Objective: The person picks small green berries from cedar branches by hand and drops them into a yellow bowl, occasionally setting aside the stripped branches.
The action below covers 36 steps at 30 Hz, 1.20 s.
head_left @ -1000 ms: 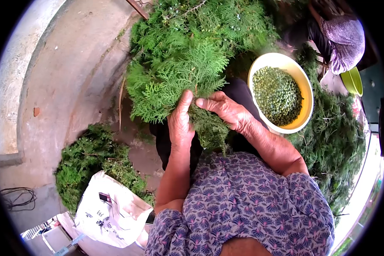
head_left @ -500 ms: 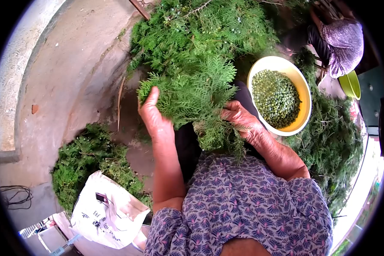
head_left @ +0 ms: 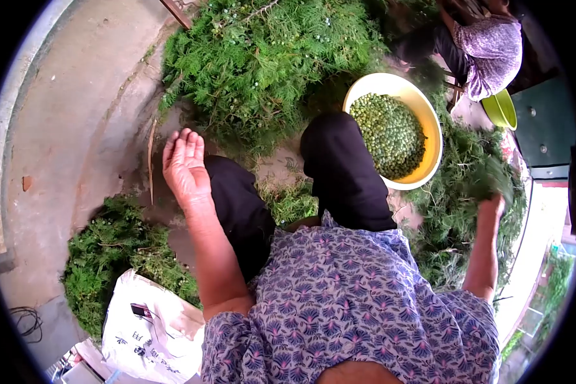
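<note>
My left hand [head_left: 187, 168] is raised over my left knee, palm up and holding nothing, its fingers stretched out. My right hand [head_left: 493, 206] reaches far out to the right, over a heap of cut evergreen branches [head_left: 454, 211]. A motion-blurred evergreen branch [head_left: 491, 178] is in its grip; the fingers are largely hidden. By my right knee stands a yellow basin [head_left: 434, 137] partly filled with small green berry-like cones [head_left: 387, 137]. A large pile of leafy evergreen branches [head_left: 269, 64] with pale cones lies in front of my knees.
More cut branches [head_left: 109, 256] lie at left, beside a white sack [head_left: 150, 329] with a small dark device [head_left: 141, 310] on it. A co-worker [head_left: 489, 51] sits at upper right near a green basin [head_left: 500, 110]. A coiled cable [head_left: 27, 323] lies far left.
My right hand has swung from my lap out to the right, carrying the evergreen branch away. My left hand has let go of it and moved left. The view has shifted slightly.
</note>
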Tool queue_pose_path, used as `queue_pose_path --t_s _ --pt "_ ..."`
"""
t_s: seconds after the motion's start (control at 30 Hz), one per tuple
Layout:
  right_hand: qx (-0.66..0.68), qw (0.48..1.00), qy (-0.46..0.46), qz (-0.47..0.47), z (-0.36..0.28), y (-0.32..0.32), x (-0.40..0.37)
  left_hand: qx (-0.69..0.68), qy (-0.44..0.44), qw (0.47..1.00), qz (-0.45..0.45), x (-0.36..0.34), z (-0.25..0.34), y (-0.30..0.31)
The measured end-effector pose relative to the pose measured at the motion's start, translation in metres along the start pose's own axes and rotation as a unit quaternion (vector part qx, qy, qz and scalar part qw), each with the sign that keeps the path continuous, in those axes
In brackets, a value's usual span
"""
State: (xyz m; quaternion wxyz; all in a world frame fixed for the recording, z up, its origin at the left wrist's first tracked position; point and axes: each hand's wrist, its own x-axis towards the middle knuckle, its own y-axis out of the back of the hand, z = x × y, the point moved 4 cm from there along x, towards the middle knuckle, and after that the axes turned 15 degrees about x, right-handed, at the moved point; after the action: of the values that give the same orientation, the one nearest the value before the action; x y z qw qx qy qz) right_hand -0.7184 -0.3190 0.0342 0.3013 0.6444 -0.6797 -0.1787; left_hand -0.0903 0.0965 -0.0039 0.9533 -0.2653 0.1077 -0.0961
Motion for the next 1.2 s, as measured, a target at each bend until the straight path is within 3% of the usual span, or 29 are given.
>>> queue_pose_path --t_s 0.03,0.13,0.23,0.3,0.33,0.37,0.4,0.43,0.47,0.53,0.6,0.73,0.9,1.03,1.2 --pt "-0.054 0.998 0.009 0.040 -0.053 0.027 -0.027 0.002 0.001 1.000 -0.001 0.000 0.004 0.003" --pt "-0.295 0.948 -0.062 0.102 -0.016 0.100 -0.031 0.004 -0.016 1.000 0.011 -0.001 0.013 0.013" --pt "-0.440 0.885 -0.134 0.071 -0.009 0.096 -0.048 0.000 -0.027 1.000 0.010 0.001 0.021 0.027" --pt "-0.435 0.887 -0.152 0.034 -0.011 0.055 -0.049 -0.003 -0.041 0.999 0.023 -0.001 0.027 0.033" --pt "-0.374 0.914 -0.156 0.008 -0.022 0.025 -0.048 0.000 -0.040 0.999 0.025 -0.003 0.029 0.035" --pt "-0.059 0.985 -0.158 0.045 0.074 0.012 -0.007 0.003 -0.047 0.999 0.028 -0.004 0.032 0.037" --pt "0.261 0.949 -0.152 0.085 0.168 -0.001 0.033 0.006 -0.053 0.998 0.030 -0.004 0.034 0.039" --pt "0.294 0.947 -0.124 0.032 0.107 -0.048 0.017 0.007 -0.058 0.998 0.024 -0.004 0.035 0.042" --pt "0.486 0.837 -0.220 0.119 -0.033 -0.096 -0.035 0.010 -0.060 0.998 0.027 -0.006 0.035 0.045" --pt "0.571 0.809 -0.139 0.018 -0.131 -0.140 -0.061 0.026 -0.065 0.997 0.038 -0.007 0.038 0.046" --pt "0.578 0.811 -0.056 -0.070 -0.183 -0.168 -0.069 0.025 -0.067 0.997 0.033 -0.009 0.039 0.048" --pt "0.563 0.813 0.050 -0.143 -0.254 -0.191 -0.091 0.015 -0.061 0.997 0.039 -0.013 0.040 0.053" --pt "0.615 0.755 -0.039 -0.225 -0.269 -0.223 -0.109 -0.003 -0.097 0.995 0.027 -0.026 0.059 0.046" --pt "0.608 0.753 -0.100 -0.231 -0.266 -0.231 -0.124 0.025 -0.092 0.995 0.027 -0.042 0.070 0.040" --pt "0.619 0.747 -0.106 -0.219 -0.257 -0.225 -0.132 0.096 -0.134 0.984 0.067 -0.031 0.049 0.059"
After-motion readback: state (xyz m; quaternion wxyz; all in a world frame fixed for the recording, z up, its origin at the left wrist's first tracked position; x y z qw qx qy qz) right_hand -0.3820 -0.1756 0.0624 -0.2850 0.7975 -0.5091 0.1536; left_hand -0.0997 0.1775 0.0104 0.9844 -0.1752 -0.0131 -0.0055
